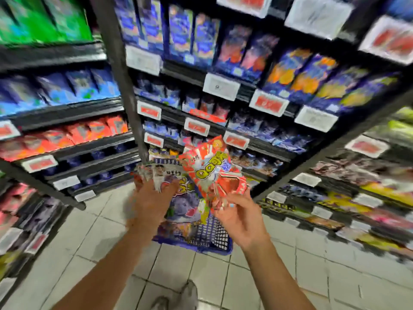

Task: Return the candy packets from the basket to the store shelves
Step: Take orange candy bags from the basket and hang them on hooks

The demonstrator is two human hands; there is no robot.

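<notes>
My right hand (240, 219) pinches the lower edge of a red candy packet (212, 168) with yellow-green lettering and holds it up in front of the shelves. My left hand (149, 201) grips a purple and white candy packet (178, 186) by its upper left part. Both packets hang above a blue plastic basket (214, 240) that stands on the tiled floor with more packets inside. The whole view is blurred by motion.
Black store shelves (201, 121) packed with blue, red and purple packets and red-and-white price tags rise straight ahead. More shelving runs along the left (67, 135) and right (357, 198). A dark upright post (125, 86) divides two bays. My shoe (187, 294) shows on the white tiles.
</notes>
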